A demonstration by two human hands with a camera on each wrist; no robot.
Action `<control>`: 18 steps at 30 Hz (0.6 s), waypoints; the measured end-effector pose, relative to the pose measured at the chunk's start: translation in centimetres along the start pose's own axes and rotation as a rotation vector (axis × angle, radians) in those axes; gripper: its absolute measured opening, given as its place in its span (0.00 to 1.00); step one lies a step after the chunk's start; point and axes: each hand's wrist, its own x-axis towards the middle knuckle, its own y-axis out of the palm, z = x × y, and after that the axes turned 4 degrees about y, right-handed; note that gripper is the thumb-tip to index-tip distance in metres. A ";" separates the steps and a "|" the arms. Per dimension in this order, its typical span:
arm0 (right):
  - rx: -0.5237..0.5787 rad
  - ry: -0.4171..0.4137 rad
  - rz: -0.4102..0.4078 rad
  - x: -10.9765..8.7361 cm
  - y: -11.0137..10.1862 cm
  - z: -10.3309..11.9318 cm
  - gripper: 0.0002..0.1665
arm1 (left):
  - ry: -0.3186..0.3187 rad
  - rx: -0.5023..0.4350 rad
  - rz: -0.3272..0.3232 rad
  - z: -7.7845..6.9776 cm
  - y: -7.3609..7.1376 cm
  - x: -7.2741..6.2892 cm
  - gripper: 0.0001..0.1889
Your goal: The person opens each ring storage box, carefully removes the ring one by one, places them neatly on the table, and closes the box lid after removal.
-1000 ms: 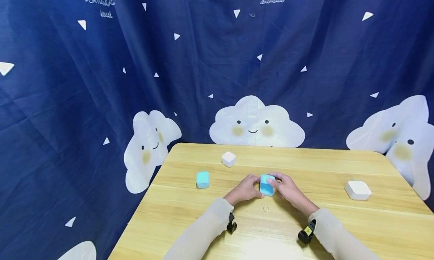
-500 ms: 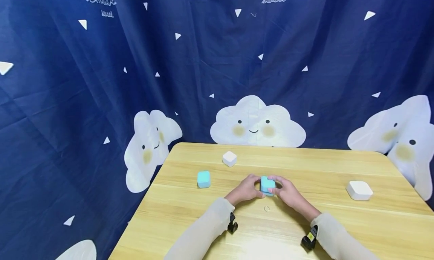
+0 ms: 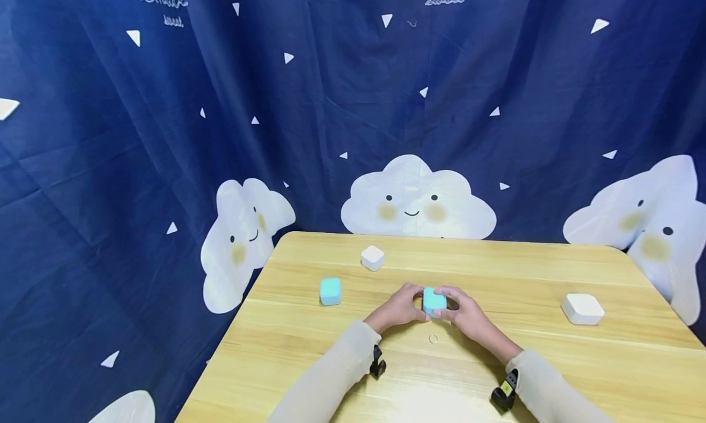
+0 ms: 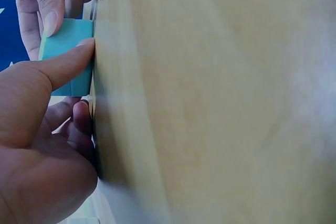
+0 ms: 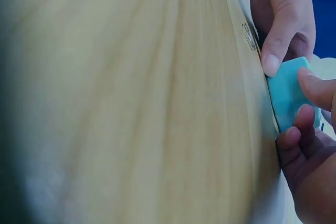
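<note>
Both hands are on a small turquoise box [image 3: 434, 301] with rounded corners, which sits on the table with its lid on top. My left hand [image 3: 401, 306] grips it from the left side, and in the left wrist view the thumb [image 4: 71, 65] lies along its near wall. From the right, my right hand [image 3: 465, 312] pinches the lid, its thumb at the near edge and fingers at the far edge. A thin ring [image 3: 432, 339] lies on the table just in front of the box. What the box contains is hidden.
On the wooden table [image 3: 507, 276] stand a second turquoise box [image 3: 330, 291] to the left, a small white box [image 3: 372, 258] farther back and a larger white box [image 3: 583, 309] at the right. A dark blue curtain [image 3: 331, 104] hangs behind the table.
The right hand has brought the lid down over the box: its inside showed earlier, then the lid sat slightly off line, and now it lies even. The left hand has kept its hold.
</note>
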 end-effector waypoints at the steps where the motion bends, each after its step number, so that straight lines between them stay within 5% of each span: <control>1: 0.013 0.016 0.005 0.0 0.0 0.0 0.28 | -0.004 0.000 0.004 0.0 0.0 0.0 0.31; 8: 0.089 0.118 0.034 0.0 -0.1 -0.1 0.35 | -0.015 -0.022 0.017 0.0 0.0 -0.1 0.32; 18: 0.074 0.109 0.039 0.4 -0.1 -0.3 0.42 | -0.013 -0.011 -0.004 0.0 0.1 0.0 0.32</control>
